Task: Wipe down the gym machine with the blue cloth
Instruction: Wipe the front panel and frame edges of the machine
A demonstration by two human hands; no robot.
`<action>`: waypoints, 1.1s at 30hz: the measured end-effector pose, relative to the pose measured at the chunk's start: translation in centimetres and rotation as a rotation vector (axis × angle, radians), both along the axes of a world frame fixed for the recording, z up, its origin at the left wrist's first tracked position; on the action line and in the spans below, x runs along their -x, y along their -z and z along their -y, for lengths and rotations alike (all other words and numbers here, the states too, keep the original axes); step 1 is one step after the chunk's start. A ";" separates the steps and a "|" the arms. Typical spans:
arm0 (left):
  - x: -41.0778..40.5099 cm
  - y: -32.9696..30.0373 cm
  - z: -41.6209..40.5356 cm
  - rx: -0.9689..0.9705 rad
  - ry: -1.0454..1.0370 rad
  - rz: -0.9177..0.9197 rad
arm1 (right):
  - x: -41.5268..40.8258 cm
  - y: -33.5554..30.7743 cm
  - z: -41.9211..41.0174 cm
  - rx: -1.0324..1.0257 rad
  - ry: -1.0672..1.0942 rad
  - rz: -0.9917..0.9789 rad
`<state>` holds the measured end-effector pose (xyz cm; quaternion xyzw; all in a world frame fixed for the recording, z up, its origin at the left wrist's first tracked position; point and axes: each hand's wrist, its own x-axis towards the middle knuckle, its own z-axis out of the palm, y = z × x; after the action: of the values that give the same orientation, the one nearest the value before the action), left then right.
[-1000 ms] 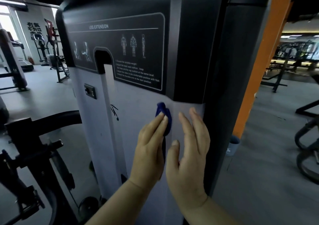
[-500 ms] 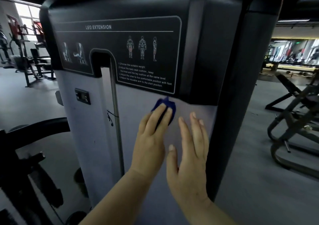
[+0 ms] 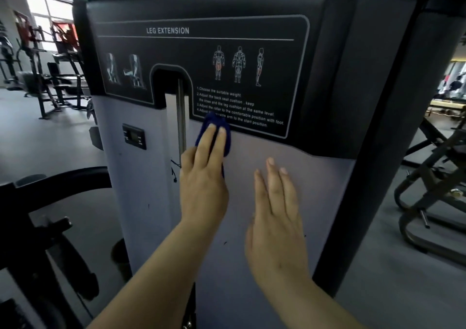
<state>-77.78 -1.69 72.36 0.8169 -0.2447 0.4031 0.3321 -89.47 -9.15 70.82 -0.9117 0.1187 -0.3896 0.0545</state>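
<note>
The left hand [image 3: 203, 177] presses the blue cloth [image 3: 214, 133] flat with straight fingers. The cloth sits on the gym machine [image 3: 277, 157], where the grey panel meets the black sign [image 3: 201, 71]. The right hand [image 3: 274, 217] is open, holding nothing, flat against the grey panel, just right of the left hand.

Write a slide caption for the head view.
Left hand presses blue cloth against leg-extension machine; right hand open beside it.
</note>
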 end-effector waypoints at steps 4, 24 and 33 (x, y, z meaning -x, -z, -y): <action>0.2 3.4 -0.5 -0.077 0.052 0.026 | -0.6 0.7 0.0 0.105 0.061 -0.091; -3.3 0.4 -0.7 0.236 0.093 -0.110 | -1.4 1.1 0.2 0.157 0.046 -0.075; -2.4 3.3 -0.4 0.276 0.130 -0.197 | 0.3 1.0 1.1 0.151 -0.043 -0.055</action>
<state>-75.34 -1.28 69.03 0.7817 -0.2054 0.3285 0.4887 -89.73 -10.21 69.83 -0.9258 0.0708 -0.3712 -0.0093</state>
